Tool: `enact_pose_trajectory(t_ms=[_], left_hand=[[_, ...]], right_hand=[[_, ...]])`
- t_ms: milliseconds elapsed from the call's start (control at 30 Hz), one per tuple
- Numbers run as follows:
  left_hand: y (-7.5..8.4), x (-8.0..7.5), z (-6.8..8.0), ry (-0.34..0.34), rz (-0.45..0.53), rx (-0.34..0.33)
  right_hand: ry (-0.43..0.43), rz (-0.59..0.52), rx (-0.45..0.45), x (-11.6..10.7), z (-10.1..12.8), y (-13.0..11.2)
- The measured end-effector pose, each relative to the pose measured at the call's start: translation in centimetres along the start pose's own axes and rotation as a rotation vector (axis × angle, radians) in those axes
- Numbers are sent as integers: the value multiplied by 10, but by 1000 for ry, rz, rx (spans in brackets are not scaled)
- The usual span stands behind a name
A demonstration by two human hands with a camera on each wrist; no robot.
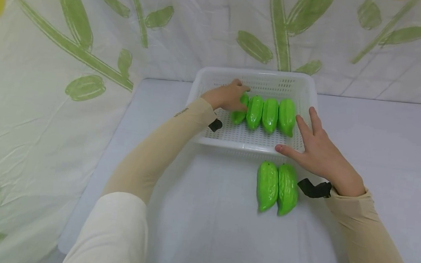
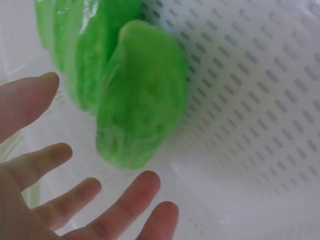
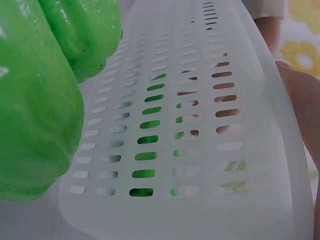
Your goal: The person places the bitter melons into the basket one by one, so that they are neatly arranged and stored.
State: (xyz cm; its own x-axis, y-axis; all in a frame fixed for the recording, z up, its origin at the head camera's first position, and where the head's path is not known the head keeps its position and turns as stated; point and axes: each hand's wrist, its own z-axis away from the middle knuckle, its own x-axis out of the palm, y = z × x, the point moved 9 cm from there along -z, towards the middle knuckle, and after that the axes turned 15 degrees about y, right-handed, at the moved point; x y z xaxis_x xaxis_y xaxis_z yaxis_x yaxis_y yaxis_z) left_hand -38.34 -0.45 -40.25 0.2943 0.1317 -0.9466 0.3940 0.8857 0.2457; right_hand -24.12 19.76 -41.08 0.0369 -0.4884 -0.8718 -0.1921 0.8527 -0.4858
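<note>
A white slotted plastic basket (image 1: 247, 146) holds several shiny green peppers, plastic-looking and ridged, side by side in a row. Over the left end of that row is my left hand (image 1: 229, 97), partly covering the leftmost green pepper (image 1: 239, 116). In the left wrist view, its fingers (image 2: 120, 212) are spread just beside the end pepper (image 2: 145, 95), with nothing gripped. My right hand (image 1: 319, 152) has its fingers stretched at the basket's right front corner, thumb by the front rim. Two more green peppers (image 1: 267, 185) lie together in front of the basket.
A pale cloth covers the table (image 1: 195, 214). Behind it and at the left hangs a white sheet (image 1: 205, 25) printed with green leaves and yellow flowers. Dark straps (image 1: 313, 189) show at the wrists.
</note>
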Motion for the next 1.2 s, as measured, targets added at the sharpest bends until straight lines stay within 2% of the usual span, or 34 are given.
enact_pose_trajectory(t_ms=[233, 400, 567, 833, 1033, 1200], left_hand=[[-13, -19, 12, 33, 41, -33], [-20, -33, 23, 115, 59, 11], [-24, -44, 39, 189, 96, 52], [-35, -59, 69, 286, 144, 36], [-33, -69, 91, 369, 152, 73], [-27, -71, 111, 440, 142, 109]], right_hand=[[-2, -2, 6, 0, 0, 0], [-5, 0, 10, 0, 0, 0], [-8, 3, 13, 0, 1, 0], [-8, 2, 12, -1, 1, -2], [-6, 1, 7, -1, 1, -2], [-8, -1, 3, 0, 1, -2]])
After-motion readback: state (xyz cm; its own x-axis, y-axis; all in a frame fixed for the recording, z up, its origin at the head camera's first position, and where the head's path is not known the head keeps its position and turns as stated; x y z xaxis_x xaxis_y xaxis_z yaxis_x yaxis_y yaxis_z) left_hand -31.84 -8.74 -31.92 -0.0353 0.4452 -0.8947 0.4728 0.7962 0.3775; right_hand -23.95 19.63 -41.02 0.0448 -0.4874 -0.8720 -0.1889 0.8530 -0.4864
